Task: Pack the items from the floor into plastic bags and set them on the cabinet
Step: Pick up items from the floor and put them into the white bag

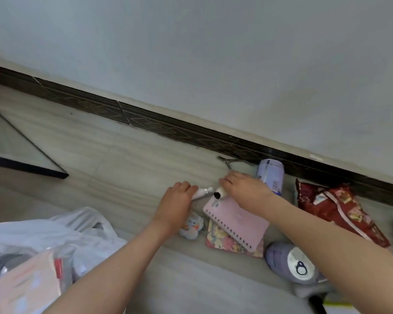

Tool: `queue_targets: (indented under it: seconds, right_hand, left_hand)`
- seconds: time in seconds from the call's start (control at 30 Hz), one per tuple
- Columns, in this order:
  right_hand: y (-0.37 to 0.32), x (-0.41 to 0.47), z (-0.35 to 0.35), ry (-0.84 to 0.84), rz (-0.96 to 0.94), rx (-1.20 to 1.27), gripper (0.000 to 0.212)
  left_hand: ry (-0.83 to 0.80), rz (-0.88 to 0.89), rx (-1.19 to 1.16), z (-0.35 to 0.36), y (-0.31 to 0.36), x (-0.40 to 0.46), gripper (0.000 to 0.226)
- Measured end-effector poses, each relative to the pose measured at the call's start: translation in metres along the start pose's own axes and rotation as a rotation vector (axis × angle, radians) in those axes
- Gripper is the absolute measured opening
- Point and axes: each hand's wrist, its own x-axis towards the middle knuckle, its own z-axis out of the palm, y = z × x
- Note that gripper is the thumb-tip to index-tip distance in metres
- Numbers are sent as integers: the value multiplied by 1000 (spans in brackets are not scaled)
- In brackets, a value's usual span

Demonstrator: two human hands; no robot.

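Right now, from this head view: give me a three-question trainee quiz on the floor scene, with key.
1. True or false: the left hand grips a small white tube.
2. What lies directly under the pink spiral notebook? A) red snack bag B) floral notebook C) plastic bag
3. Fill in: the right hand holds a small bottle with a ____ cap.

Key: 1 true; 2 B, the floral notebook; 3 black.
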Motion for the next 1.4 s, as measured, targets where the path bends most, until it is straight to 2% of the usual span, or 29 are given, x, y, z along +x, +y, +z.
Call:
queue_targets:
  seconds: [0.1,0.2,0.33,0.5,0.8,0.9,1.07,1.27,1.4]
  right_hand:
    - [-4,7,4,104,-62,-70,23]
    - [-14,3,-10,127,10,12,27]
    - [-31,-10,-38,92,113,233,32]
    - [-73,-30,-94,139,85,402,36]
    - [-195,-43,-196,294,-98,427,30]
    - [-239,-48,-205,278,-82,512,27]
    - [-307,-45,-181,139,18,619,32]
    - [-357,-38,-144,29,223,802,37]
    - [-365,-34,-139,47,300,855,36]
  left_hand:
    - [22,-29,0,-4,4,1,40]
    - [13,-121,-11,-18,2,-10,39]
    - [175,-232,-164,-48,-3,-44,34]
    - [355,-279,-299,-96,-9,-114,37]
    - [513,-438,-198,-182,-54,-259,32]
    - [532,-585,-236,-181,-66,-307,32]
    - [554,-837,-370,-145,-74,-377,36]
    - [507,-858,-435,-105,-54,-391,38]
    - [503,-898,-428,-103,-46,-378,55]
